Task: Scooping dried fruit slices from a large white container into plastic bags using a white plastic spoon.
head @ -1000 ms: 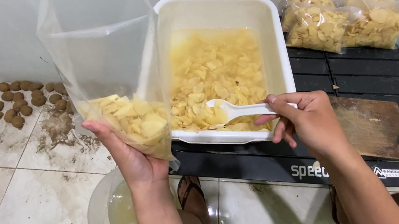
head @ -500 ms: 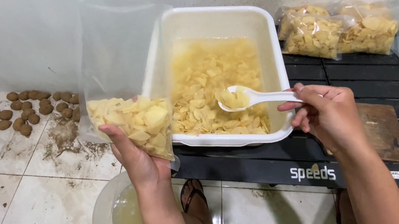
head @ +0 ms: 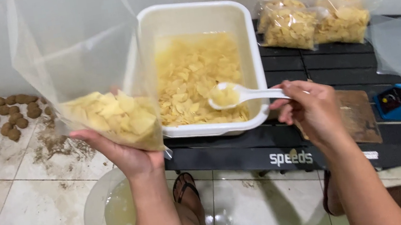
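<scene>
Head view shows our left hand (head: 130,157) cupping the bag (head: 105,116) upright, mouth open, while our right hand (head: 311,112) pinches a loaded spoon (head: 240,94) over the tub (head: 253,46).

We've got a clear plastic bag (head: 96,86), upright and open, chips piled at its bottom, right beside the white tub (head: 197,18). Our white spoon (head: 240,94) hovers level over the tub, loaded with chips.
</scene>
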